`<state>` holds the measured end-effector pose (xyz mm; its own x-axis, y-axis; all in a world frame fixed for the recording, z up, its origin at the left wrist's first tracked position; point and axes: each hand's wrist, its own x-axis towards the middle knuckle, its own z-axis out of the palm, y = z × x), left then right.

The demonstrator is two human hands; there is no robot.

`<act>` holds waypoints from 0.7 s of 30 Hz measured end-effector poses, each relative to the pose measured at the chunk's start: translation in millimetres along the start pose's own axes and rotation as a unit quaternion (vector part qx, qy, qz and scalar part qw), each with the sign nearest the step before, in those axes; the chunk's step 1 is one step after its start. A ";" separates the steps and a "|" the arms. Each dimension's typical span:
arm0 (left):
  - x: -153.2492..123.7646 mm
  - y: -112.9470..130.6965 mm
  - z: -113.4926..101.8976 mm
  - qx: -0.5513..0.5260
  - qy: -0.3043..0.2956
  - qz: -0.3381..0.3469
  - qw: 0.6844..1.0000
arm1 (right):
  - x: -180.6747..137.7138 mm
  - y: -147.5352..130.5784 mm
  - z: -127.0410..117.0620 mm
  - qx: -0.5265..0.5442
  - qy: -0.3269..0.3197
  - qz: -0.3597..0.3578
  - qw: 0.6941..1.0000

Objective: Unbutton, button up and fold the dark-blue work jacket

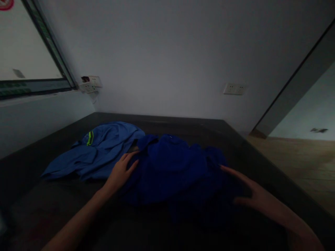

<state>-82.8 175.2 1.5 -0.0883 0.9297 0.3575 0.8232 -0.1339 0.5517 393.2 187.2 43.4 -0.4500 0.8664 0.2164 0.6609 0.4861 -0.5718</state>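
Note:
A crumpled dark blue garment (175, 167) lies in the middle of the black surface, its kind unclear in the dim light. At its left edge rests my left hand (121, 170), thumb and fingers apart. My right hand (247, 191) reaches the garment's right side with the fingertips against the cloth and the thumb spread away. Neither hand is closed on the fabric. Just left of the dark one, a lighter blue garment (104, 150) with a yellow-green stripe lies loosely bunched.
The black tabletop (209, 127) meets a grey wall (162, 62) at the back. Wall sockets (234, 89) sit above it, with more sockets (90, 84) in the left corner. A window (31, 45) is at left. Wooden flooring (300, 160) shows beyond the right edge.

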 end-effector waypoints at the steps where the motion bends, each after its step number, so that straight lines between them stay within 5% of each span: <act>1: -0.6 -5.4 0.5 0.009 0.016 -0.002 1.000 | 2.3 -2.8 -5.0 0.005 0.042 0.012 0.999; 4: -4.8 -10.8 -0.9 0.048 0.069 0.040 0.996 | 19.1 -10.4 1.5 0.030 0.190 0.056 0.980; 6: -11.2 -5.3 -3.1 0.069 0.091 0.099 0.988 | 30.5 -12.2 23.5 0.030 0.217 0.052 0.974; 10: -24.6 11.4 0.1 0.101 0.008 0.176 0.979 | 36.6 -9.8 75.3 -0.036 0.075 -0.018 0.996; 14: -27.7 13.4 12.1 0.134 -0.121 0.182 0.967 | 31.1 -5.1 96.5 -0.085 -0.075 -0.070 0.991; 21: -26.5 8.2 11.9 0.113 -0.153 0.164 0.968 | 29.6 -5.6 93.4 -0.077 -0.063 -0.090 0.991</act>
<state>-67.0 153.6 -12.5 0.3408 0.9125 0.2264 0.8836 -0.3932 0.2543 320.0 199.3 -20.9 -0.6335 0.7479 0.1981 0.6424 0.6511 -0.4042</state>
